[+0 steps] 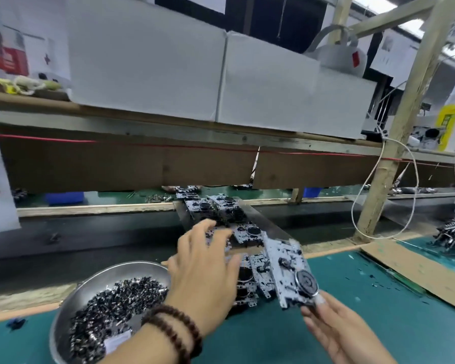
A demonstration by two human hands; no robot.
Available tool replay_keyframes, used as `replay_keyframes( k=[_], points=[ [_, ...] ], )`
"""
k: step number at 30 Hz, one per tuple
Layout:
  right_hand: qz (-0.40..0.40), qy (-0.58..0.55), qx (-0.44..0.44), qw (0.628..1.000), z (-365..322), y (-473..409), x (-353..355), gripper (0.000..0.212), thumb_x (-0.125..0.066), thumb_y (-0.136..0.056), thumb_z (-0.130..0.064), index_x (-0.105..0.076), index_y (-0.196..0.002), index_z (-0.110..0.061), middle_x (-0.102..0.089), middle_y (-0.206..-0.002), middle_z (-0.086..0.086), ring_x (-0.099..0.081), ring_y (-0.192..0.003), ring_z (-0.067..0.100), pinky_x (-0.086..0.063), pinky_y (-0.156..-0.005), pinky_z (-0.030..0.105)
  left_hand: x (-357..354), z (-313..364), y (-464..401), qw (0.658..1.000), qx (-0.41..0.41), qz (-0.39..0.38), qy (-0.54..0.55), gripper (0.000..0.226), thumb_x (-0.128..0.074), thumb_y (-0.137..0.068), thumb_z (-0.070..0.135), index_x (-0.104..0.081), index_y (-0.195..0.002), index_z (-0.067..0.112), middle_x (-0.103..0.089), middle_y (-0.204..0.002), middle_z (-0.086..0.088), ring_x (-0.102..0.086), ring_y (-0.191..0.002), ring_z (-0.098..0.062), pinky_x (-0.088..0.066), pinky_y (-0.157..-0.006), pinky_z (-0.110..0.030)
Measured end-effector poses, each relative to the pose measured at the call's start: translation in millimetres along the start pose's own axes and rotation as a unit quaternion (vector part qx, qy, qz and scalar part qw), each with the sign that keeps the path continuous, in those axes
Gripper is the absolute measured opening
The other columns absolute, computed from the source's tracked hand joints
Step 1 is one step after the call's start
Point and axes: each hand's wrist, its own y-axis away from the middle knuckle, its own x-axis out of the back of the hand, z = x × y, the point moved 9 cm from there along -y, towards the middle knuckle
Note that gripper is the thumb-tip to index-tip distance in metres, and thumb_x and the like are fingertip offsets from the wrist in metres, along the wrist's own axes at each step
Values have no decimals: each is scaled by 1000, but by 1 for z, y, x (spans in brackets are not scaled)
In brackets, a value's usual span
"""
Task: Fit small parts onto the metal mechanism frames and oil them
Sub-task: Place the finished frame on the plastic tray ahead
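Left hand reaching over the pile, right hand pinching one frame by its corner.

At lower left the steel bowl (pixel 95 287) is sitting full of small dark parts (pixel 116 300). Just right of it the left hand (pixel 205 274), beads on the wrist, is stretching forward, fingers spread and loose, gripping nothing, hovering over the stacked frames (pixel 250 279) at centre; more frames (pixel 221 206) are lying along the ramp above. Right of centre, one metal frame (pixel 289 271) is tilting in the air, the right hand (pixel 336 329) at lower right pinching its near corner by the fingertips. It's looking like thin, stiff plate, light, with sharp edges and delicate fittings, so holding it by the bare edge seems wisest.
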Motion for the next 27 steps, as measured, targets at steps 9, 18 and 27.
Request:
replay_keyframes(
  k=[9,18,27],
  points=[
    [64,108,-13,992,-9,-88,24,46,-46,-94,-2,-34,-138,4,-55,-102,11,-59,-82,21,-56,-54,19,-33,-64,22,996,55,-67,22,34,-37,-96,38,-25,-127,43,-19,-129,17,-19,-106,-4,-21,-101,-17],
    [55,221,-60,972,1,-109,26,42,-45,-95,0,-37,-135,8,-55,-101,11,-60,-83,18,-52,-64,28,-45,-67,38,996,9,-87,28,30,-36,-96,38,-22,-120,48,-20,-119,23,-27,-116,4,-22,-95,-12],
    [71,254,-32,964,-5,-115,33,40,-46,-93,2,-41,-133,6,-56,-93,12,-59,-77,19,-54,-69,28,-43,-59,57,993,-43,-109,-9,35,-35,-95,37,-7,-107,56,-2,-112,40,-24,-116,11,-15,-91,-3]
  ],
)
